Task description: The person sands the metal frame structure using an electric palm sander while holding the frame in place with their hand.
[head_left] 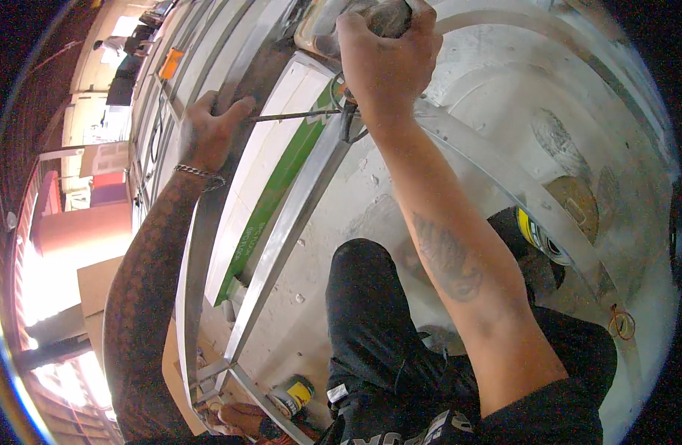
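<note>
My left hand [213, 132] is closed around a dusty dark metal rail [265, 78] of a frame, its thumb pointing right. A thin dark rod or cord [292, 116] runs from beside that thumb to a dark fitting [347, 122] at the end of a silver metal bar [281, 222]. Farther up, my right hand [391, 63] has its fingers curled over a dusty, dark, rounded object [389, 18]; its kind cannot be made out. Under the right hand lies the corner of a tan-edged piece [311, 33], partly hidden. A white-and-green panel [300, 159] slants between the bars.
A can with a yellow label [296, 395] stands low near the frame's joint; another can [537, 236] is right of my forearm. A curved pale rail [496, 167] arcs across the right. A thin wire loop [621, 324] hangs there. Far left is another person [118, 46].
</note>
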A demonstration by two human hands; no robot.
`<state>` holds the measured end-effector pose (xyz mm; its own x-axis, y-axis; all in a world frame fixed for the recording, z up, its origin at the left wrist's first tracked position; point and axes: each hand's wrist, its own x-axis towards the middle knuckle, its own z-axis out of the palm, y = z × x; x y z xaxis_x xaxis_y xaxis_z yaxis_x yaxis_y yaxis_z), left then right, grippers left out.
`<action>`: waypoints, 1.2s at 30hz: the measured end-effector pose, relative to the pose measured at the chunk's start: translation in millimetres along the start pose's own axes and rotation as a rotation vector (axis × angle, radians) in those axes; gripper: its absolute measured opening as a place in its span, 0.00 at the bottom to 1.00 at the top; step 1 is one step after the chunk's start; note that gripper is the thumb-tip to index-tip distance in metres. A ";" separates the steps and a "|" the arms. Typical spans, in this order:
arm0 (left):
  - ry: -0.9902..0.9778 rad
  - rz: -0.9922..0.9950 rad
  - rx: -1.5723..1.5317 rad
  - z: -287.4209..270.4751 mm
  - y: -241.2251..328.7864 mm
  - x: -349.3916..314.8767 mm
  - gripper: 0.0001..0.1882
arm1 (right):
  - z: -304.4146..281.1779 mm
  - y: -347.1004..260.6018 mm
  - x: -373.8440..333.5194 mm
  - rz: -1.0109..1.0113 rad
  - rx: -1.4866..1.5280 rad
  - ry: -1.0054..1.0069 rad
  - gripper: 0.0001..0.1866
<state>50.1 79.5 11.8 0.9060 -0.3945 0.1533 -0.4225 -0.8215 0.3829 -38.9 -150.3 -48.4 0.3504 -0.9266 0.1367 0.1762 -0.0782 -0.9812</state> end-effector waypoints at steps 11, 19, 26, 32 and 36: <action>-0.011 -0.013 0.023 3.1 7.2 -4.5 0.30 | -1.3 5.8 -2.3 -0.094 -0.017 0.051 0.28; 0.007 0.036 0.013 2.4 -5.4 -2.0 0.32 | 1.8 3.6 -6.4 -0.098 -0.019 0.060 0.28; 0.015 0.040 0.046 0.2 -10.0 -0.4 0.30 | 2.0 -0.7 -8.2 -0.052 0.035 0.060 0.28; -0.024 0.045 0.059 2.9 -3.4 0.7 0.29 | 0.6 2.9 -6.4 -0.066 -0.010 0.052 0.29; -0.006 0.037 0.036 0.1 -2.4 -0.1 0.29 | -0.7 0.2 -9.2 -0.026 -0.012 0.024 0.29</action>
<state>51.1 81.4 10.8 0.8896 -0.4274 0.1609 -0.4564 -0.8207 0.3437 -42.8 -142.0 -50.0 0.3237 -0.9327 0.1587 0.1740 -0.1062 -0.9790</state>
